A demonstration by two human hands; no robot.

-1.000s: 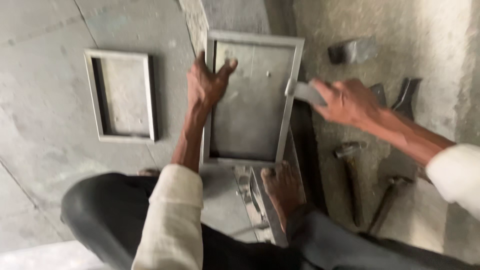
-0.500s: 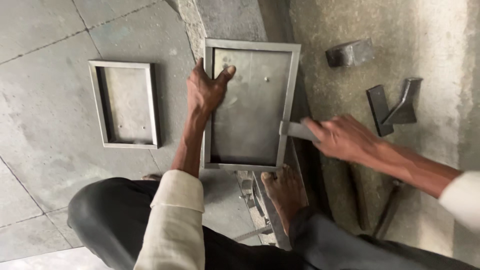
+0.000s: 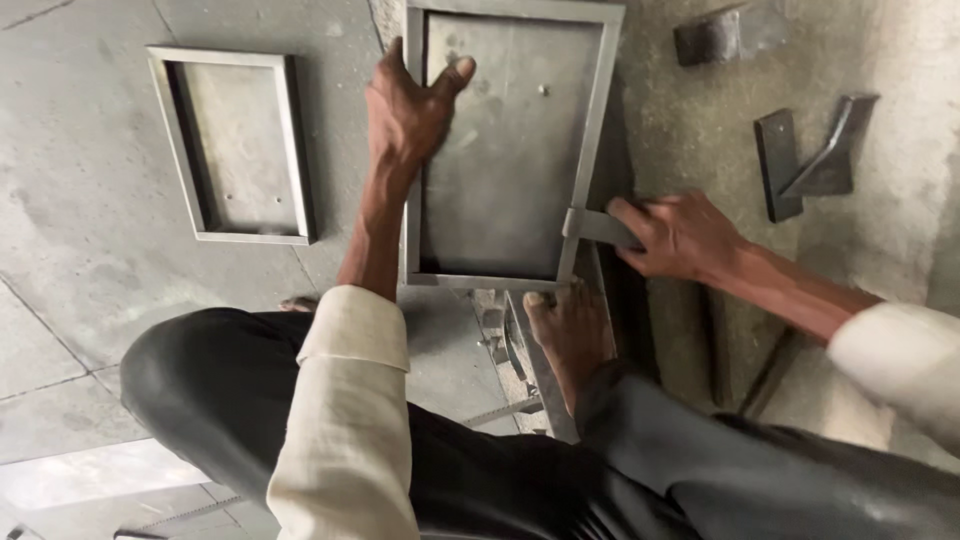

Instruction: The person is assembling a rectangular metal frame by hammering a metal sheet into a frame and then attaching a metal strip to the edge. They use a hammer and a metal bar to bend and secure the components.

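A grey rectangular metal tray [image 3: 510, 150] with a raised rim lies on the floor in front of me. My left hand [image 3: 410, 105] grips its left rim, thumb resting inside on the tray's flat bottom. My right hand [image 3: 680, 235] holds a small flat metal piece [image 3: 595, 225] pressed against the tray's right rim near its lower corner. My bare foot [image 3: 570, 335] rests just below the tray's near edge.
A second, similar metal tray [image 3: 235, 150] lies to the left on the concrete floor. A metal angle bracket [image 3: 815, 160] and a dark metal block [image 3: 715, 35] lie at the right. Metal scraps [image 3: 500, 340] sit beside my foot.
My right hand with the metal piece has come down along the tray's right rim toward its lower corner. The view has shifted closer. My left hand keeps its hold.
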